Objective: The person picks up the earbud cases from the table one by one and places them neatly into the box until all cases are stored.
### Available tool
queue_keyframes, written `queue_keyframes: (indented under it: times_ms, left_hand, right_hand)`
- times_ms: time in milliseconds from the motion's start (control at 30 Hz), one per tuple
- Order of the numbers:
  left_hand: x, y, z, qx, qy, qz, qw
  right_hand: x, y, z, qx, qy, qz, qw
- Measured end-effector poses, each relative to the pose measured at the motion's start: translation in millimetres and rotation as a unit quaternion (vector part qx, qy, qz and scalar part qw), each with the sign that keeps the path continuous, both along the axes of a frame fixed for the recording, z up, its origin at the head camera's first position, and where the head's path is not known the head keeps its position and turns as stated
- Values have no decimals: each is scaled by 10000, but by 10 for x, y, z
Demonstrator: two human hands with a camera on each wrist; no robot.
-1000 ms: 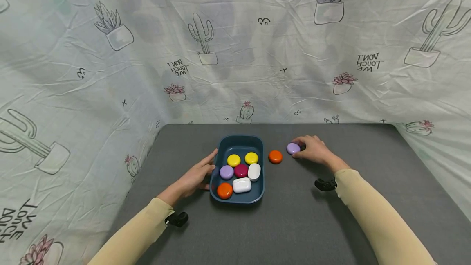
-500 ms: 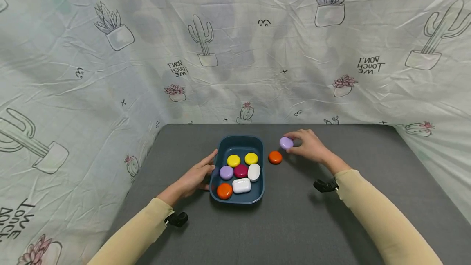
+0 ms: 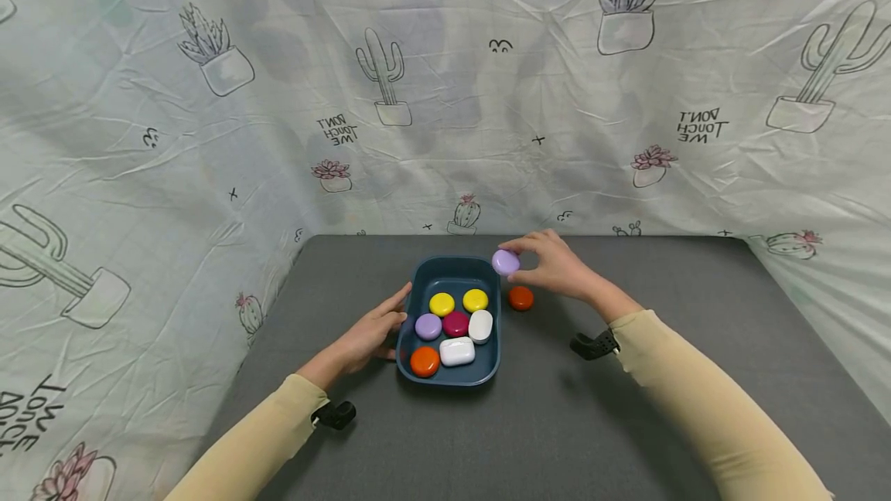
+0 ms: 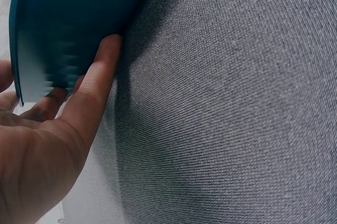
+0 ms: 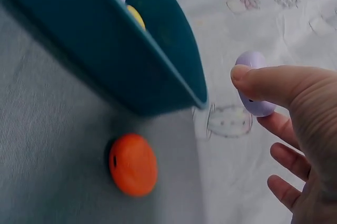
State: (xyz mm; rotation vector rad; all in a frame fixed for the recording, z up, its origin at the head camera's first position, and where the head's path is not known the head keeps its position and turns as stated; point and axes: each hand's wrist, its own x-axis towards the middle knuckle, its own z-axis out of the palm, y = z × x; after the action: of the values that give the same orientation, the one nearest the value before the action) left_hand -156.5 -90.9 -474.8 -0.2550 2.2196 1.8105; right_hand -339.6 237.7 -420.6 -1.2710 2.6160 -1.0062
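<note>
My right hand [image 3: 554, 263] pinches a round, glossy lilac piece [image 3: 505, 262] between thumb and fingers. The piece is raised by the far right corner of a dark blue tray [image 3: 445, 379]. In the right wrist view this lilac piece [image 5: 258, 105] shows a pebble shape, partly covered by the thumb. My left hand [image 3: 365, 339] rests against the tray's left side. The left wrist view shows its extended fingers [image 4: 97, 84] touching the outer wall. An orange piece [image 3: 520, 298] with a small dark slot on its side [image 5: 132, 165] lies on the table right of the tray.
Inside the tray are two yellow pieces [image 3: 442, 305], a lilac one [image 3: 428, 326], a crimson one [image 3: 455, 323], an orange one [image 3: 425, 362] and two white ones [image 3: 457, 351]. The grey table [image 3: 557, 424] backs onto a cactus-printed cloth [image 3: 445, 153].
My right hand has lifted the lilac piece off the table and carried it left, past the orange piece, to the tray's far right corner. The left hand and tray have stayed put.
</note>
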Motion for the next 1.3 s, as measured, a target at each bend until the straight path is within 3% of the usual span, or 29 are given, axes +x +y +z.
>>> queue_keyframes:
  times_ms: [300, 800, 1067, 1300]
  left_hand:
    - [-11, -7, -26, 16, -4, -9, 10000]
    - [162, 136, -21, 93, -71, 106, 9999]
    - [163, 126, -19, 110, -72, 90, 9999]
    - [161, 111, -40, 121, -86, 62, 9999]
  right_hand:
    - [76, -302, -10, 326, 103, 211, 9992]
    - [251, -583, -137, 1284, 759, 897, 9847]
    - [302, -717, -179, 1657, 976, 919, 9770]
    - [306, -735, -196, 1714, 896, 852, 9774]
